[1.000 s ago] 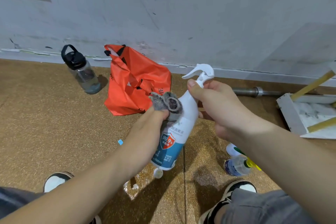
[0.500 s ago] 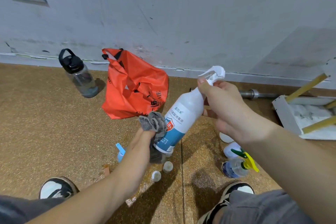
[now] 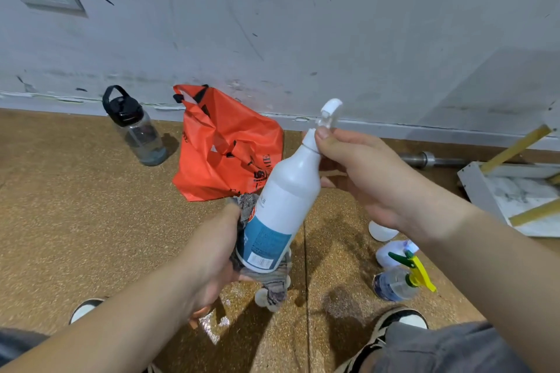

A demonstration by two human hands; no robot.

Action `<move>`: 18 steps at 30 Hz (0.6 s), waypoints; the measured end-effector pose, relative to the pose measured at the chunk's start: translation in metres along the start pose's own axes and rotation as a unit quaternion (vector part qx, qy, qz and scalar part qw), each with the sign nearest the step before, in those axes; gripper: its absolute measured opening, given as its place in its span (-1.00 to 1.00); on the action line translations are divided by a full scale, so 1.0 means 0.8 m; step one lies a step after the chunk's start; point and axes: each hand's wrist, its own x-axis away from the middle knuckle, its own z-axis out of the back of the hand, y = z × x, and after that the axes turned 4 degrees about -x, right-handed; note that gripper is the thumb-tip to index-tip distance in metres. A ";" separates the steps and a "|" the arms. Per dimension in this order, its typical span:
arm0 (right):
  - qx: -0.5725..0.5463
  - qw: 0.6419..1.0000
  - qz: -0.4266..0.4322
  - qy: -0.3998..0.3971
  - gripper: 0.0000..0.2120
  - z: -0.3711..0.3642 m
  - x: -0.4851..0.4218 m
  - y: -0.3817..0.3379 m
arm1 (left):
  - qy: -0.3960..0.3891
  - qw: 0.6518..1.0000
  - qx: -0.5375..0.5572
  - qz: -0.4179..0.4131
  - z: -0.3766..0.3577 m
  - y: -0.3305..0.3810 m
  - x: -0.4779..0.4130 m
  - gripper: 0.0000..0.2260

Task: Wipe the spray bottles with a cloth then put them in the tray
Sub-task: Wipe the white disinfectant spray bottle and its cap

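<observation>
Spray bottle (image 3: 285,206) leans nozzle (image 3: 330,110) up-right; right hand (image 3: 363,179) pinches neck, left hand (image 3: 212,254) clamps cloth (image 3: 274,285) around base.

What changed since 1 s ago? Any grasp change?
Left hand slid the grey cloth down the white spray bottle, from shoulder to base, and the bottle turned about its axis, barcode side now showing. No grasp change: right hand still grips the neck. Orange bag and water bottle unmoved.

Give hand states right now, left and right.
Left hand: grips the cloth against the spray bottle's base.
Right hand: grips the spray bottle at its neck.
</observation>
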 end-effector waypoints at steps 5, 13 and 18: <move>-0.011 0.999 0.000 0.031 -0.73 -0.004 0.001 0.008 | 0.053 0.994 -0.065 -0.069 -0.008 0.008 0.008 -0.66; 0.000 1.000 0.026 -0.001 -0.41 -0.015 0.006 0.026 | 0.035 0.986 0.078 -0.146 -0.012 0.036 -0.014 -0.63; -0.007 1.000 0.006 -0.023 -0.63 -0.026 0.009 0.034 | 0.041 0.955 -0.073 -0.283 -0.036 0.040 0.001 -0.66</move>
